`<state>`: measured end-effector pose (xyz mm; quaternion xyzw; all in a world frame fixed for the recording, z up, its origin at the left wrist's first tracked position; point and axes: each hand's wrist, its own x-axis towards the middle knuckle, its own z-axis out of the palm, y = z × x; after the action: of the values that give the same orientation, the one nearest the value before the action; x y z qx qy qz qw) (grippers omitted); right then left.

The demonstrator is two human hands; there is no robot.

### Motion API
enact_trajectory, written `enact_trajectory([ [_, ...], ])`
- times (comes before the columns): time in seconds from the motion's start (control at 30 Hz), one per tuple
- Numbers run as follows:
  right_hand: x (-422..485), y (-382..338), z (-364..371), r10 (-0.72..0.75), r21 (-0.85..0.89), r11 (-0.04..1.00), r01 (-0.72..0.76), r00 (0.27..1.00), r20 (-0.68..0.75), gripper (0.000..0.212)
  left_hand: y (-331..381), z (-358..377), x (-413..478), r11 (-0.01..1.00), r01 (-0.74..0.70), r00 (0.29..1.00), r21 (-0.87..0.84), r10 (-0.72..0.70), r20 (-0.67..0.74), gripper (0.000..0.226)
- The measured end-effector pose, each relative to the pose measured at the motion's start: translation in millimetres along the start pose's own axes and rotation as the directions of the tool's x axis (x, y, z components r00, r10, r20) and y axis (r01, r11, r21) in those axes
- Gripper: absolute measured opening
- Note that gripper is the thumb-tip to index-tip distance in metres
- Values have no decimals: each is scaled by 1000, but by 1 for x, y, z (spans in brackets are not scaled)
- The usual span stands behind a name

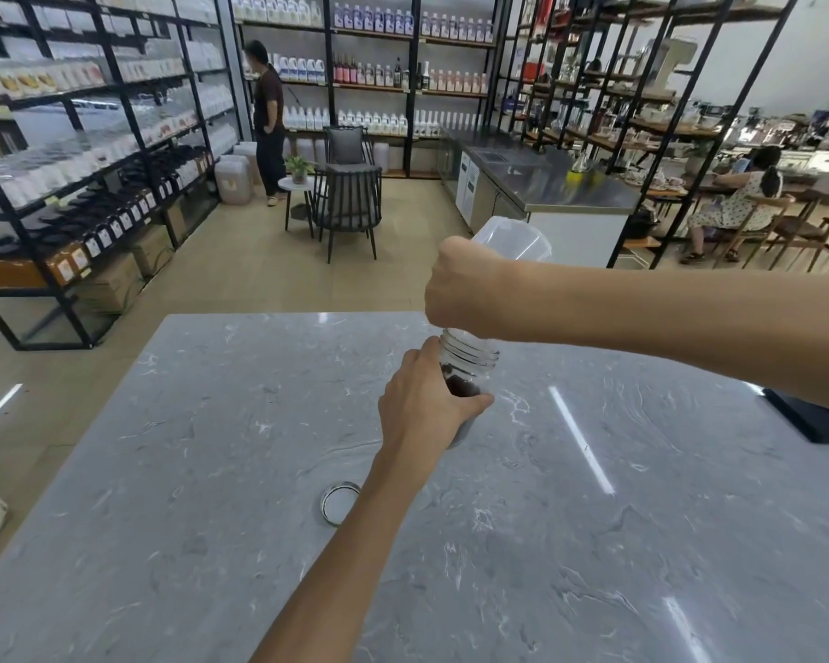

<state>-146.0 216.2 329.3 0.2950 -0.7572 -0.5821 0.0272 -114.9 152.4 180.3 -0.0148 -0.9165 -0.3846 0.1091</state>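
Spillage is the main worry here imo. Right hand (pixel 465 284) is wrapped around a clear plastic cup (pixel 513 239) and has it tipped way over, mouth pointing down at a glass jar (pixel 470 361). Left hand (pixel 422 399) is clamped around the jar's lower half, steadying it on or just above the grey marble worktop (pixel 211 471); I can't tell which. Jar mouth looks narrower than the cup rim, and the right hand blocks the spot where the two meet, so no idea if they're lined up. If they're off even a bit, the contents run down the outside of the jar, over the left fingers and across the worktop. That thin cup could also buckle under a hard squeeze and dump everything at once. Jar only has some dark stuff low down, so overfilling seems unlikely. Lid (pixel 338 502) lies on the worktop just beside the left forearm, and a careless pull-back could knock it.
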Motion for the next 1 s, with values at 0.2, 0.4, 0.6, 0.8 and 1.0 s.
enact_trajectory([
  [0.2,-3,2,-2,34,13,999,-34,999,-17,28,-3,2,-3,1000,-4,1000,-17,4,2,78],
  [0.4,-4,14,-3,-31,89,996,30,999,14,41,-9,6,-3,1000,8,1000,-28,-8,8,75],
  [0.6,3,9,19,-18,264,963,45,995,-101,81,-28,8,-8,986,16,1000,-167,-15,8,73],
  [0.8,-19,-8,89,225,986,168,-14,974,-25,102,-74,-4,-26,877,15,1000,-481,-6,20,78],
  [1.0,-39,-92,154,272,803,-591,72,955,114,85,-111,1,-58,842,-9,1000,-540,10,-1,73],
])
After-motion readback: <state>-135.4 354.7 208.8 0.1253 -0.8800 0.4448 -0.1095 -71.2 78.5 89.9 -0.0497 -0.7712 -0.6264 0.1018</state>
